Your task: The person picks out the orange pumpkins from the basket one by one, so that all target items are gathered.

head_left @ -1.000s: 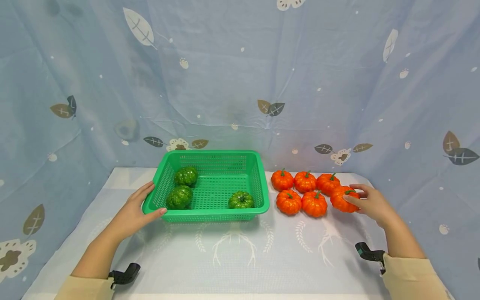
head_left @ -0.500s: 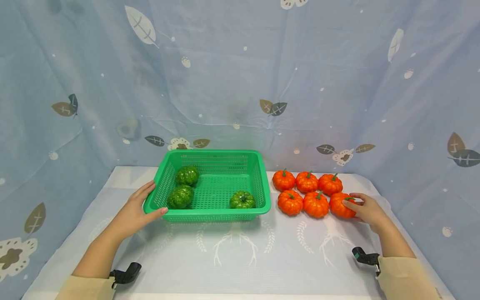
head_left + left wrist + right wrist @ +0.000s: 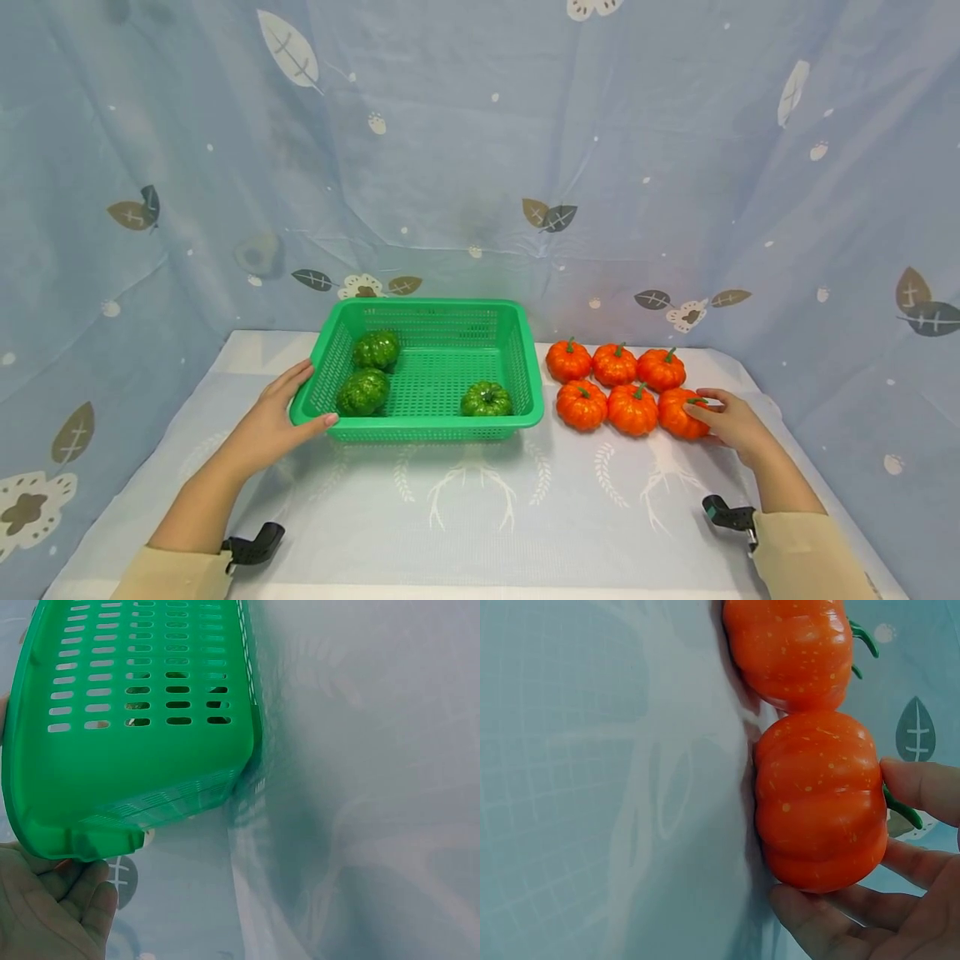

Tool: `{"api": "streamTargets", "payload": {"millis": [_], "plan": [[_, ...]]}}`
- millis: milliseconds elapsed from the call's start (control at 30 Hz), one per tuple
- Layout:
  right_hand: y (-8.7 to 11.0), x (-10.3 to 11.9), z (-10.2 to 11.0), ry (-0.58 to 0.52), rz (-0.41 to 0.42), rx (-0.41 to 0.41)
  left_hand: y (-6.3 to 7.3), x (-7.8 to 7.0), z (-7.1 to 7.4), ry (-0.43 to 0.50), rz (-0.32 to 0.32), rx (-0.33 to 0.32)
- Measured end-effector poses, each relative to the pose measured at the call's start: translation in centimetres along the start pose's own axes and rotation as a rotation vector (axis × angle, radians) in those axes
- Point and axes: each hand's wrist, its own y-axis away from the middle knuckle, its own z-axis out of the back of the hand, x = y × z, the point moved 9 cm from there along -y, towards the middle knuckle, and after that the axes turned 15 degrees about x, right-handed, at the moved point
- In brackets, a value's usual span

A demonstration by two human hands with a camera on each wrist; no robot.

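Note:
A green plastic basket [image 3: 450, 430] stands on the table, with three green pumpkins inside: two at its left, one [image 3: 486, 399] near its front right. At its front left corner my left hand [image 3: 264, 429] grips the rim, thumb on the front side and fingers along the left. In the left wrist view the fingers [image 3: 88, 889] lie under the rim. My right hand [image 3: 738, 425] holds a small orange pumpkin [image 3: 681, 414], thumb by its green stem and fingers round its side. In the right wrist view this pumpkin [image 3: 821, 802] sits on the cloth, touching its neighbour [image 3: 791, 652].
Several other orange pumpkins [image 3: 632, 409] stand in two rows right of the basket. A white patterned cloth [image 3: 480, 533] covers the table. Blue leaf-printed curtain [image 3: 450, 150] closes off the back and both sides. Black wrist cameras [image 3: 258, 543] sit below each hand.
My right hand has lowered the orange pumpkin to the table, at the right end of the front row. The left hand stays at the basket corner. The head view has shifted slightly.

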Motion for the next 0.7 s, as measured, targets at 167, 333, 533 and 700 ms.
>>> {"api": "streamTargets", "payload": {"millis": [167,333,533,700], "plan": [[0.3,-0.4,0.3,0.028,-0.016,-0.003,-0.5,-0.1,-0.3,0.002,-0.007,-0.002],[0.9,-0.2,0.8,0.085,-0.007,-0.004,-0.6,-0.3,-0.4,0.000,-0.030,-0.028],[2.1,0.6,1.7,0.165,0.032,-0.027,0.0,-0.2,-0.2,-0.018,-0.043,-0.069],[3.6,1.8,2.3,0.267,0.075,-0.076,1.2,-0.7,0.8,-0.046,-0.065,-0.132]]}}
